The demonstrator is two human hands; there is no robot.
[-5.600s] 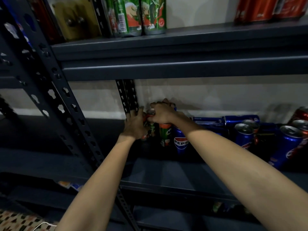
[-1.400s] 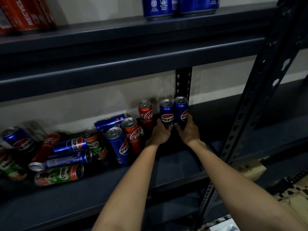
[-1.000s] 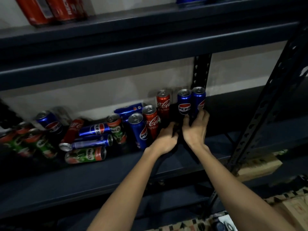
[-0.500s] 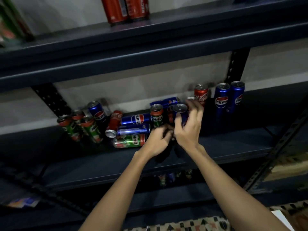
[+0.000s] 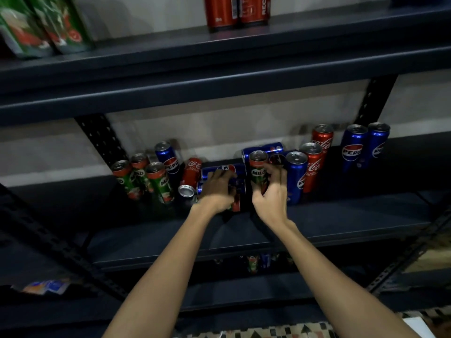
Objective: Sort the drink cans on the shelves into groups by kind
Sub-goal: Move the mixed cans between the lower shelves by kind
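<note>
My right hand [image 5: 271, 195] grips an upright green Milo can [image 5: 258, 170] in the middle of the dark shelf [image 5: 341, 230]. My left hand [image 5: 216, 189] lies over a pile of fallen cans, its fingers curled round a lying blue Pepsi can [image 5: 220, 169]; a red can end shows under the palm. Three Milo cans [image 5: 159, 182] stand together at the left with an upright Pepsi [image 5: 168, 159] behind them. To the right stand a Pepsi [image 5: 296, 174], two Coca-Cola cans [image 5: 314, 164] and a Pepsi pair [image 5: 353, 148].
The upper shelf [image 5: 219, 76] carries Milo cans [image 5: 36, 28] at the left and red Coca-Cola cans [image 5: 234, 11] in the middle. Perforated uprights [image 5: 102, 140] stand behind on both sides. More cans [image 5: 252, 262] show on a lower shelf.
My view has swung left from the Pepsi pair to the pile. My right hand has closed on the upright Milo can and my left hand has reached onto the lying cans.
</note>
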